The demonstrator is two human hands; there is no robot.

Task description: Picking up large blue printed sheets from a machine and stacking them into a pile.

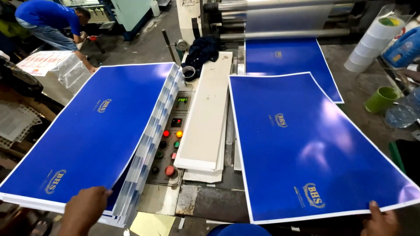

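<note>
- A glossy blue sheet (pixel 315 144) with a white border is held at its lower right corner by the right hand (pixel 379 220), at the bottom right of the frame; the thumb is laid on top of the edge, the other fingers are hidden under it, so a pinch grip is taken on the sheet.
- The sheet is spread across the centre right of the frame, slightly curled, with light glare on it.
- The left hand (pixel 85 207), at the bottom left, is pressed flat on the near edge of a thick stack of blue sheets (pixel 94 131); fingers are curled loosely over the top sheet, nothing is gripped.
- The stack fills the left half of the frame, its fanned white edges (pixel 151 140) seen on its right side.
- Between stack and held sheet, a control panel (pixel 170 140) with red, green and orange buttons and a small green display is seen, beside a pile of white boards (pixel 205 118).
- Another blue sheet (pixel 291 61) is fed out from machine rollers (pixel 280 17) at upper centre.
- A dark cloth (pixel 201 51) is dumped by the rollers.
- A green cup (pixel 381 98), a clear plastic bottle (pixel 402 112) and stacked white tape rolls (pixel 372 43) are placed at the right edge.
- A worn grey concrete floor (pixel 153 37) is seen at the top.
- A person in a blue shirt (pixel 50 19) is bent over a wrapped white bundle (pixel 54 72) at upper left.
</note>
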